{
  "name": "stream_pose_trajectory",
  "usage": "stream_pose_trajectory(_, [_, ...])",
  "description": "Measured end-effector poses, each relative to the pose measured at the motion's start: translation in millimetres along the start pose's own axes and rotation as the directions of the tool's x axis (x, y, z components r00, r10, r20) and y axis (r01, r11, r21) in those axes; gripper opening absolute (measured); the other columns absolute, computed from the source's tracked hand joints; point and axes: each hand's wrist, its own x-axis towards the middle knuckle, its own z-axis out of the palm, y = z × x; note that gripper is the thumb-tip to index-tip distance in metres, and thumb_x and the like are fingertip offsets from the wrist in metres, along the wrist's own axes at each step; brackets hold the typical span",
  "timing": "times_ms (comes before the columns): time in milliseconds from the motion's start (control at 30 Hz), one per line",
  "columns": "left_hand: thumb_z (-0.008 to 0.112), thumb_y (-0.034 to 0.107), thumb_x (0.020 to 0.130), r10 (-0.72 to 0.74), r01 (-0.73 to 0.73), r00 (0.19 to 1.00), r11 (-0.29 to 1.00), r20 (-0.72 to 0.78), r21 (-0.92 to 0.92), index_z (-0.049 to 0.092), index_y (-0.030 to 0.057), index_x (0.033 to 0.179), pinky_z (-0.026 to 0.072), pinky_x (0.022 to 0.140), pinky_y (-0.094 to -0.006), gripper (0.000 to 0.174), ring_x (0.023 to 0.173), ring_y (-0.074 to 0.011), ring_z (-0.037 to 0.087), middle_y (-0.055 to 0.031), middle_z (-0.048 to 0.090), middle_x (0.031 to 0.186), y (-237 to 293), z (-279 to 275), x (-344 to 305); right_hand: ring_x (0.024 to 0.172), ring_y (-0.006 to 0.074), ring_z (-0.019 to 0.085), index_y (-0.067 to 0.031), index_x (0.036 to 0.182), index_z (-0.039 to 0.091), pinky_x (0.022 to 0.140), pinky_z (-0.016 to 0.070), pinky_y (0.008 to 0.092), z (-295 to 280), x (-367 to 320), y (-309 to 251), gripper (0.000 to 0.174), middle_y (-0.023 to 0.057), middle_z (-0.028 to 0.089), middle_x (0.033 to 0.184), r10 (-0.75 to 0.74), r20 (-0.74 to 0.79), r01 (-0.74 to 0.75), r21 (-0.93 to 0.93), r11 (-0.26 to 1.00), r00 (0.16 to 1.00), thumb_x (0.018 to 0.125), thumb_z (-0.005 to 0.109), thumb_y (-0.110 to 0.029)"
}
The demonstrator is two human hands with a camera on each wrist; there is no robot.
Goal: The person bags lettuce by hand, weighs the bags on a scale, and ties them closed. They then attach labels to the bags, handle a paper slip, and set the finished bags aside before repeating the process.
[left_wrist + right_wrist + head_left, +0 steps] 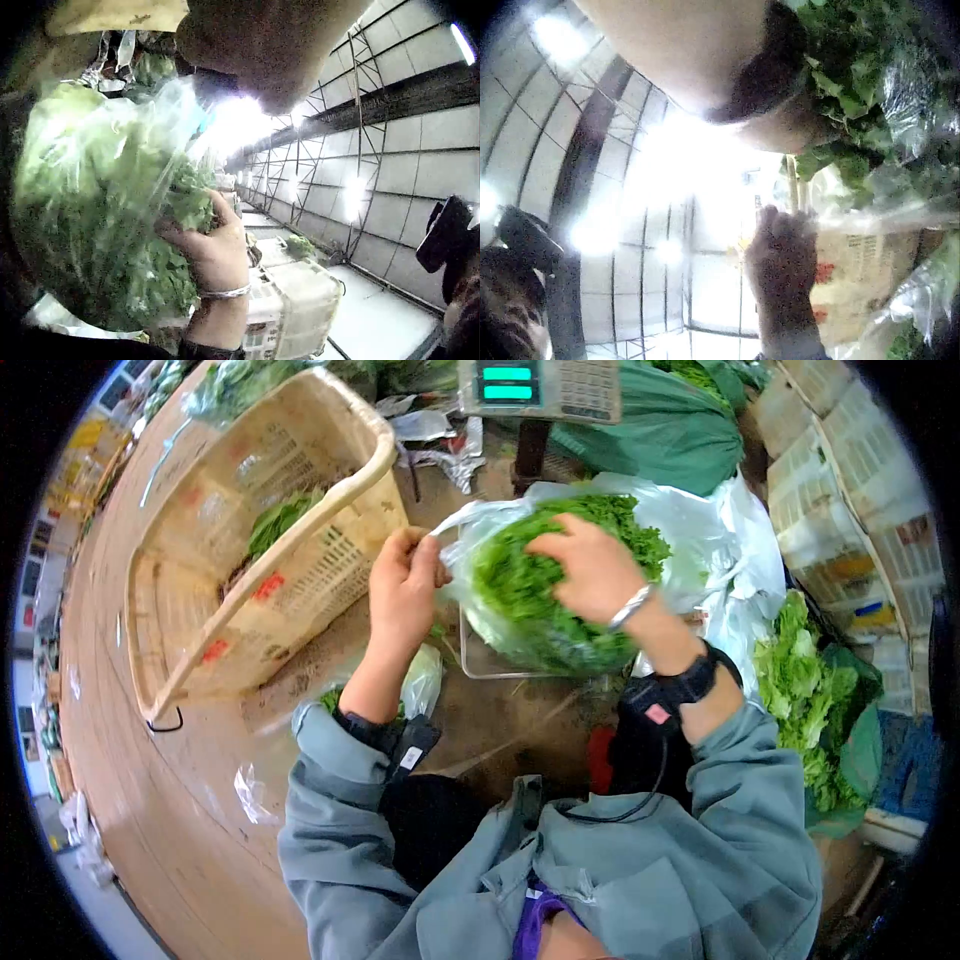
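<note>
Curly green lettuce fills a clear plastic bag in front of the scale. At the bag's left edge my left hand pinches the plastic between thumb and curled fingers. My right hand lies on top of the lettuce, fingers spread and bent into the leaves; their tips are partly hidden there. In the left wrist view, the bagged lettuce bulges against the plastic, with the right hand at its side. The right wrist view shows the left hand holding the stretched bag edge.
A cream plastic crate with some leaves inside stands at left. Behind the bag rises a scale with a lit display, beside a green sack. Loose lettuce lies at right, near stacked white crates. Another small bag sits below my left hand.
</note>
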Motion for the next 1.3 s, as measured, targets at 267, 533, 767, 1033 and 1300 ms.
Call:
stream_pose_trajectory(267, [0.046, 0.013, 0.089, -0.065, 0.039, 0.995, 0.955, -0.081, -0.293, 0.047, -0.0001, 0.083, 0.0370, 0.051, -0.0237, 0.014, 0.054, -0.0101, 0.042, -0.0013, 0.043, 0.059, 19, 6, -8, 0.104, 0.0354, 0.050, -0.0116, 0.102, 0.060, 0.089, 0.0414, 0.0385, 48, -22, 28, 0.046, 0.0190, 0.049, 0.117, -0.068, -0.053, 0.069, 0.014, 0.998, 0.996, 0.057, 0.063, -0.005])
stream_pose_trajectory(533, [0.050, 0.019, 0.085, -0.163, 0.373, 0.868, 0.838, 0.469, -0.399, 0.047, -0.0071, 0.112, 0.0319, 0.046, -0.0232, 0.037, 0.043, -0.0068, 0.034, 0.0041, 0.034, 0.050, 26, 14, -26, 0.090, 0.0307, 0.053, -0.0157, 0.095, 0.058, 0.061, 0.0526, 0.0358, 86, -14, -6, 0.027, 0.0130, 0.047, 0.112, -0.330, -0.093, 0.329, -0.030, 0.944, 0.939, 0.068, 0.055, -0.012])
stream_pose_trajectory(767, [0.052, 0.018, 0.083, -0.218, 0.452, 0.831, 0.801, 0.512, -0.392, 0.039, -0.0062, 0.122, 0.0351, 0.049, -0.0232, 0.047, 0.040, -0.0065, 0.033, 0.0040, 0.035, 0.049, 13, -19, -19, 0.101, 0.0344, 0.051, -0.0131, 0.113, 0.054, 0.081, 0.0456, 0.0416, 26, -18, 51, 0.043, 0.0189, 0.047, 0.116, -0.130, -0.107, 0.165, 0.460, 0.873, 0.986, 0.073, 0.062, -0.028])
stream_pose_trajectory(1033, [0.061, 0.000, 0.068, -0.003, -0.114, 0.963, 0.899, 0.268, 0.423, 0.040, -0.0013, 0.121, 0.0400, 0.080, -0.0300, 0.057, 0.089, -0.0217, 0.051, -0.0120, 0.052, 0.098, 54, 39, -31, 0.086, 0.0391, 0.054, 0.0029, 0.092, 0.058, 0.081, 0.0420, 0.0404, 54, 3, 187, 0.055, 0.0232, 0.059, 0.091, 0.480, 0.224, -0.482, -0.047, 0.875, 0.848, 0.074, 0.053, -0.049])
stream_pose_trajectory(1300, [0.059, 0.010, 0.072, -0.085, -0.651, 0.295, 0.712, 0.952, 0.265, 0.051, -0.0019, 0.090, 0.0408, 0.085, -0.0390, 0.023, 0.098, -0.0348, 0.047, -0.0200, 0.049, 0.103, 12, 138, -50, 0.108, 0.0370, 0.046, 0.0091, 0.117, 0.040, 0.093, 0.0365, 0.0366, 25, 4, 155, 0.090, 0.0273, 0.047, 0.115, 0.223, 0.323, -0.284, 0.156, 0.946, 0.920, 0.058, 0.070, -0.052])
